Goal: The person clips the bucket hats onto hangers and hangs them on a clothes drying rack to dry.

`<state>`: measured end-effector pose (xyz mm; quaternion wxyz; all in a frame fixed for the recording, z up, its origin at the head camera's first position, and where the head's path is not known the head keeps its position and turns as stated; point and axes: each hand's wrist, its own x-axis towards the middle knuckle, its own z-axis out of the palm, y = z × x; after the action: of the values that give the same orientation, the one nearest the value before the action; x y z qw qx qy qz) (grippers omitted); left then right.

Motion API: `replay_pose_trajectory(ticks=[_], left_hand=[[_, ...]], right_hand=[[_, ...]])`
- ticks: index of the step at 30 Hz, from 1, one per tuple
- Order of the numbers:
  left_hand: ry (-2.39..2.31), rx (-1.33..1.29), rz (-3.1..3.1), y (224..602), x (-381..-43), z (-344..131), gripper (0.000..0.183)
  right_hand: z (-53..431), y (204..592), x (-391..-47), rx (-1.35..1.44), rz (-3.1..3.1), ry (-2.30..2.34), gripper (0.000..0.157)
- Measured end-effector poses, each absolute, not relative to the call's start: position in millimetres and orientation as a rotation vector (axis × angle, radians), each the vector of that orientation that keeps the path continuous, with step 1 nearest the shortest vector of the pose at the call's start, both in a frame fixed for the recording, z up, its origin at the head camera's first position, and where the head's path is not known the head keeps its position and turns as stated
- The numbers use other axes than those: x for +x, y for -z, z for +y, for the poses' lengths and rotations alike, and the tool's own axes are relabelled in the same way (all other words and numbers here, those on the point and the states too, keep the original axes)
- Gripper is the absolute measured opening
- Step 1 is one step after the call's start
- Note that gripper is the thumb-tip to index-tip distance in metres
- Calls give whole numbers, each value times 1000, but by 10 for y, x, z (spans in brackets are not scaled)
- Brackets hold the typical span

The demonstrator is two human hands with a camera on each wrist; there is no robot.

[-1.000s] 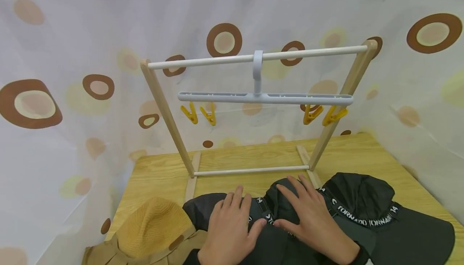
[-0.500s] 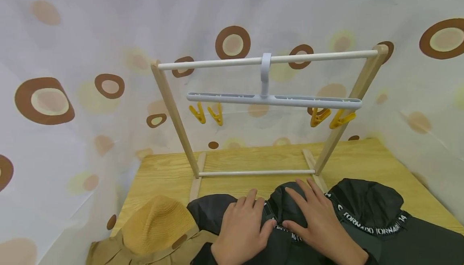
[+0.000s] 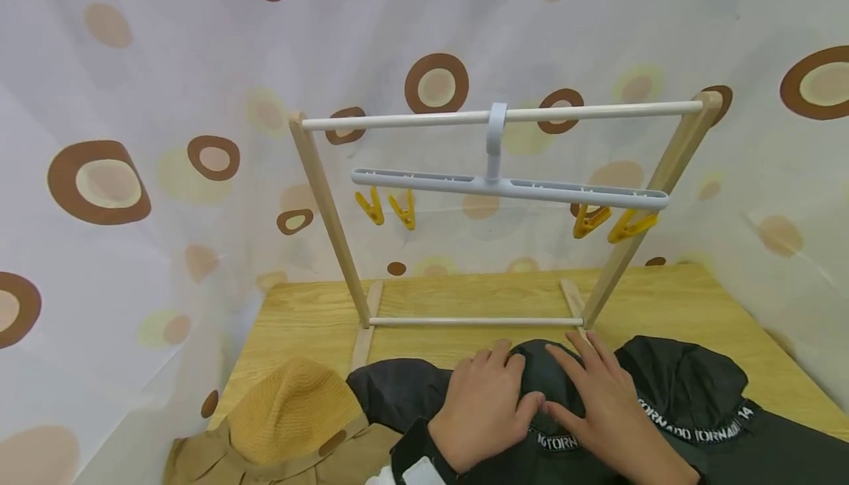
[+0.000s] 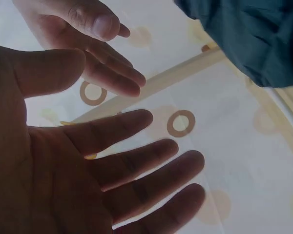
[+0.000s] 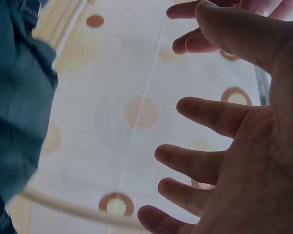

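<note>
Side by side in the head view, my left hand (image 3: 487,407) and right hand (image 3: 606,411) hover with spread, relaxed fingers over a dark green hat (image 3: 540,374). Their thumb tips nearly meet in that view. In the left wrist view the left palm (image 4: 63,165) holds nothing, and the dark green fabric (image 4: 254,44) lies beyond the fingertips. Nothing is in the right palm (image 5: 254,161) in the right wrist view either. To the right lies another dark hat (image 3: 683,382) with white lettering on its band. Dark fabric (image 3: 398,389) shows left of the hands.
A yellow woven hat (image 3: 292,411) with a tan brim lies at the front left. Behind stands a wooden rack (image 3: 332,220) with a white top bar, where a pale hanger (image 3: 511,186) hangs with several yellow clips (image 3: 404,210). The wood-grain table (image 3: 477,290) meets a patterned backdrop.
The left hand has moved right, closer to the right hand, and covers part of the middle hat's lettering. The head view has turned, so the rack and hats sit farther right and slightly lower.
</note>
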<state>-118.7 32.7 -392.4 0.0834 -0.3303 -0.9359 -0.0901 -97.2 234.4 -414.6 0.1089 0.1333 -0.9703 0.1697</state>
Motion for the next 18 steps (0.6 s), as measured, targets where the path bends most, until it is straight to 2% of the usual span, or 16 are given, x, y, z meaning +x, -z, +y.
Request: replay_pose_trajectory(ticks=[7, 18], left_hand=[[269, -1026, -2674, 3906, -1413, 606, 40], [317, -1085, -2811, 4059, -1523, 1022, 34]], right_hand=[[2729, 4116, -1117, 339, -2815, -445, 68], [3464, 4289, -1158, 167, -2887, -437, 62]])
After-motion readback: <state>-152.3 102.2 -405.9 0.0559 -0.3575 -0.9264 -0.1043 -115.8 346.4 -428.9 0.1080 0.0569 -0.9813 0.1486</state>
